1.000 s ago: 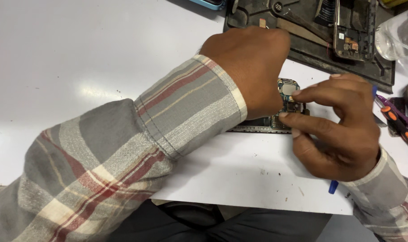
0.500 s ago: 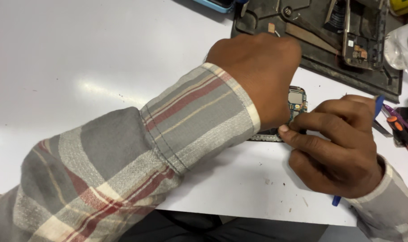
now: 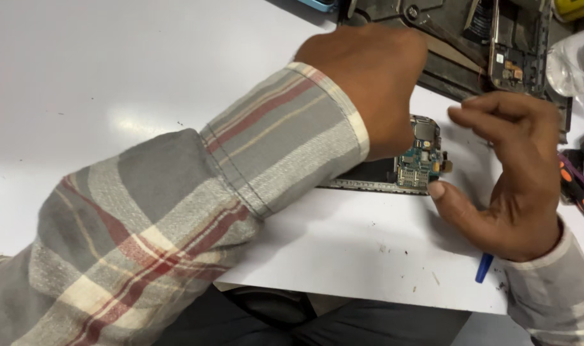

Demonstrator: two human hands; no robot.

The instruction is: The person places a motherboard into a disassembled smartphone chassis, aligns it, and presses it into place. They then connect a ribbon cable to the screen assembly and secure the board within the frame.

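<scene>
Green circuit board (image 3: 422,156) of the opened phone lies on the white table (image 3: 112,77), half hidden under my left hand (image 3: 369,83), which presses down on it; how those fingers close I cannot tell. My right hand (image 3: 513,186) has just lifted off the board, fingers spread apart, only the thumb tip touching its corner, so that hand now holds nothing.

opened phone (image 3: 394,170) mostly hidden under left hand (image 3: 369,80), blue pen (image 3: 483,268) largely behind right hand (image 3: 510,179)
</scene>
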